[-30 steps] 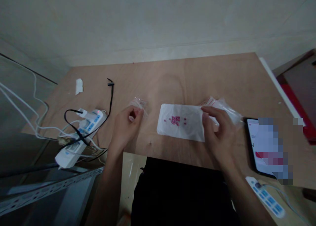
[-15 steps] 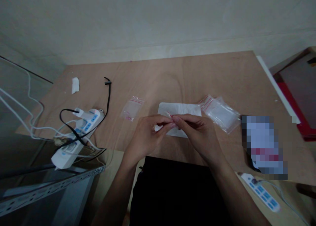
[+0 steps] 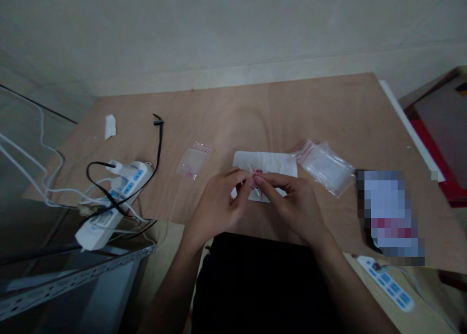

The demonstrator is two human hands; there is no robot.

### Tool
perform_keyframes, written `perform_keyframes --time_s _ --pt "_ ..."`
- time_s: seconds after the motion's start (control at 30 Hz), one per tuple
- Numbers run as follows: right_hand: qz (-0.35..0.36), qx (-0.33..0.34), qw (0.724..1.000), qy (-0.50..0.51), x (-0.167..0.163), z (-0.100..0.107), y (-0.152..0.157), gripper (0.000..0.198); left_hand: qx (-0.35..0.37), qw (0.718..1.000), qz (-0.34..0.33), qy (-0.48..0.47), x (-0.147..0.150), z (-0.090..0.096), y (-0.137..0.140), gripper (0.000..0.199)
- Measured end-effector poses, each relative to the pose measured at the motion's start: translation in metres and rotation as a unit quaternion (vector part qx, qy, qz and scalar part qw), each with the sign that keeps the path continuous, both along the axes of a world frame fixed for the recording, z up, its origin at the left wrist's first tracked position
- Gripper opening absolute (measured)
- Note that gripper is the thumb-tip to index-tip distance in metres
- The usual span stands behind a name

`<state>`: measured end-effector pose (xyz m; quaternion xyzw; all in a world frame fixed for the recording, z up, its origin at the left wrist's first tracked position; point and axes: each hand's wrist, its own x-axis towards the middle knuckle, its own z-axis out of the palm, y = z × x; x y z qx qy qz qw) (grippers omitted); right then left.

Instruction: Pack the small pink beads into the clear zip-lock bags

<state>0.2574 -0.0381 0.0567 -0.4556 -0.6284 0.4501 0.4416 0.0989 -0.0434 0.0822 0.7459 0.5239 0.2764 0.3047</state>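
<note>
My left hand (image 3: 226, 194) and my right hand (image 3: 290, 198) meet fingertip to fingertip, pinching a small clear zip bag (image 3: 251, 168) with red on it. Much of the bag is hidden behind the fingers. Beneath them lies a white sheet (image 3: 280, 161), with small reddish marks or pieces showing near the fingertips; I cannot tell which. Left of my hands, a single clear zip bag (image 3: 196, 159) with a red-striped top lies flat, something small and pinkish at its lower end. To the right is a pile of clear zip bags (image 3: 324, 166).
A white power strip (image 3: 120, 198) with tangled cables crowds the table's left edge. A black cable (image 3: 160, 144) reaches onto the wood, near a white scrap (image 3: 110, 126). A pixelated phone-like object (image 3: 388, 212) lies right, and a second power strip (image 3: 386, 283) below the table edge.
My fingers have shifted slightly on the small bag, and more of its clear plastic and the reddish bits now show. The other things have stayed where they were.
</note>
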Motion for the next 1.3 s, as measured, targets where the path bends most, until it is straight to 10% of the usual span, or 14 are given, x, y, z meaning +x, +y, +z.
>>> perform_keyframes --time_s 0.33,0.67,0.97,1.13,1.23,1.3 --pt "-0.125 0.14 0.954 -0.235 0.009 0.002 -0.001 0.01 0.043 0.985 0.14 0.087 0.008 -0.001 -0.008 0.027" --pt "0.122 0.093 0.987 -0.052 0.026 -0.008 0.005 0.092 0.016 0.996 0.09 -0.019 0.014 0.008 -0.003 0.028" --pt "0.087 0.093 0.992 0.024 0.029 -0.015 0.014 0.05 -0.017 0.982 0.142 -0.124 0.015 0.001 -0.001 0.033" --pt "0.152 0.203 0.946 -0.202 0.036 0.015 0.036 0.044 -0.235 0.837 0.246 -0.428 0.031 -0.023 0.018 0.038" --pt "0.252 0.291 0.833 -0.397 0.031 0.043 0.054 0.038 -0.379 0.705 0.234 -0.553 0.044 -0.03 0.029 0.044" --pt "0.293 0.336 0.752 -0.486 0.023 0.057 0.063 0.025 -0.408 0.669 0.222 -0.58 0.05 -0.035 0.034 0.042"
